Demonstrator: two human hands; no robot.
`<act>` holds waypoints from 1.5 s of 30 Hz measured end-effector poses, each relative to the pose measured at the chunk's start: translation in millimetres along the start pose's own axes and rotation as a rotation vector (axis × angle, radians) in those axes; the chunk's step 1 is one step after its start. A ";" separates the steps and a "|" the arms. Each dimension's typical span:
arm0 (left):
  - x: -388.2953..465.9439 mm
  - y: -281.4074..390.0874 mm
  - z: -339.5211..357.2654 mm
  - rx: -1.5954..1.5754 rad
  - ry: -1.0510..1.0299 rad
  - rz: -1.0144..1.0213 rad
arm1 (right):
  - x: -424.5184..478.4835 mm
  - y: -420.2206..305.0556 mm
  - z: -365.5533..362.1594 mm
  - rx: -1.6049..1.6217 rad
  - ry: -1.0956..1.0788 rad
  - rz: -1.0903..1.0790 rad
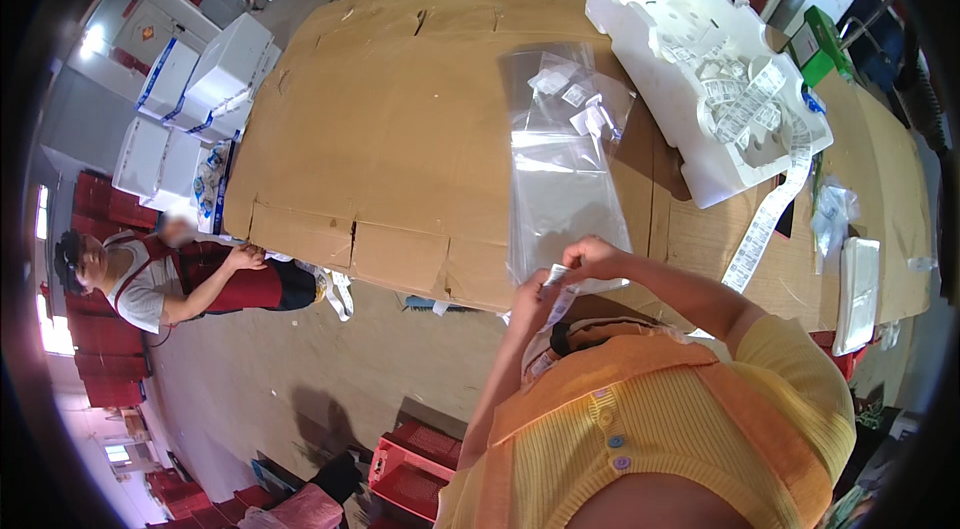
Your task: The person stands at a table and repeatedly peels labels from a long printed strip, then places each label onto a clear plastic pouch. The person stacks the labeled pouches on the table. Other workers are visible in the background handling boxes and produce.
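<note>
My left hand [534,298] and my right hand [589,259] meet at the near edge of the cardboard-covered table [390,146]. Between them is a printed label strip [556,275], gripped by the fingers of both; its lower part hangs toward my apron [600,379]. Just beyond my hands lies a stack of clear plastic bags [562,199]. On the far end of the bags rest several loose white labels [576,95] and a crumpled piece of plastic [596,116]. Exactly how the fingertips pinch the strip is too small to tell.
A white foam box [660,116] holds coiled label strips [750,98]; one long strip [772,218] trails out over the table. A green box [817,45] stands behind it. A co-worker [202,274] is at the table's left end, near stacked foam boxes [225,71]. Red crates [416,461] sit on the floor.
</note>
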State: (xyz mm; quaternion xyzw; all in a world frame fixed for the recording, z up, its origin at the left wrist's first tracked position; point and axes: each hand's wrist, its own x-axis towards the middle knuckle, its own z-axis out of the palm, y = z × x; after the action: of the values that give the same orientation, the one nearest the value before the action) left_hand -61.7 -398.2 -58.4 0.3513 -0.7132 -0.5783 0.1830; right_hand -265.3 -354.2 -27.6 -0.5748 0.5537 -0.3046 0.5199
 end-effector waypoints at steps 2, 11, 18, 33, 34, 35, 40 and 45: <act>0.3 -4.8 -10.5 0.032 0.033 -0.142 | 11.2 23.5 3.2 0.182 0.113 -0.045; -24.8 5.5 -25.4 -0.162 0.213 0.146 | -1.5 52.3 -16.0 -0.771 0.452 -0.246; -25.3 -3.0 -21.7 -0.091 0.046 -0.065 | 13.3 76.5 -38.1 -0.197 0.051 -0.015; 0.9 -6.2 -13.6 -0.049 -0.054 -0.063 | 10.8 8.8 10.9 0.159 0.052 0.076; 2.0 6.8 -18.6 -0.108 -0.005 -0.249 | 22.2 26.4 7.3 0.200 0.173 0.044; 1.2 -6.7 -23.8 -0.031 -0.009 -0.128 | 30.0 36.0 3.1 0.242 0.286 0.013; -11.6 -22.8 -30.1 -0.002 -0.033 -0.098 | 34.5 45.0 -39.6 -0.914 0.662 -0.010; -32.4 3.4 -27.3 -0.366 0.135 -0.041 | -9.8 56.4 -14.0 -0.790 0.495 -0.458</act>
State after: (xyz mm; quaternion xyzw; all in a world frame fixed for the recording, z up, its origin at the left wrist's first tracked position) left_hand -22.2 -393.8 -43.3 0.3645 -0.5751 -0.6770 0.2793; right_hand -298.3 -339.8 -74.2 -0.7444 0.5927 -0.3054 0.0369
